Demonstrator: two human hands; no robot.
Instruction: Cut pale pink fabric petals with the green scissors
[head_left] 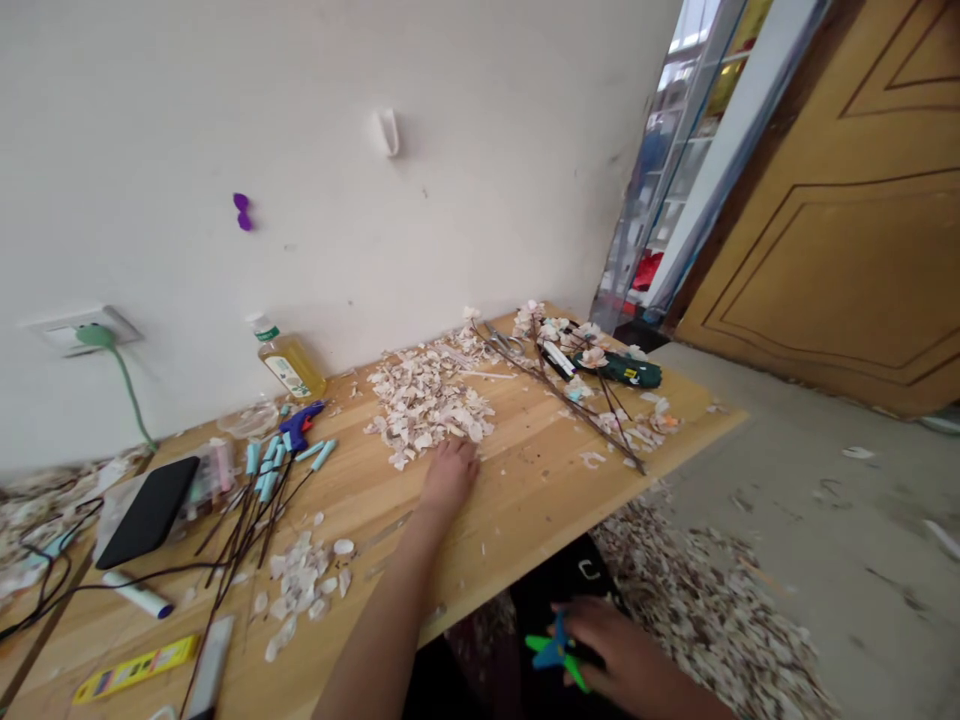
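Observation:
My left hand (451, 468) rests on the wooden table at the near edge of a pile of pale, petal-like flakes (424, 400). Its fingers are curled together and touch the flakes; what lies under the fingertips is hidden. Low over my dark-clothed lap, my right hand (600, 635) is closed around a small pair of scissors (553, 652) with green and blue plastic parts. A smaller scatter of larger pale flakes (300, 580) lies left of my left forearm.
Branches with pale flowers (559, 375) lie at the table's right, beside a dark green tool (622, 368). Leftward are a bottle (289, 362), blue glue gun (301, 425), dark stems (244, 525), a black phone (148, 512) and a yellow pack (136, 668). Flakes (705, 600) cover the floor.

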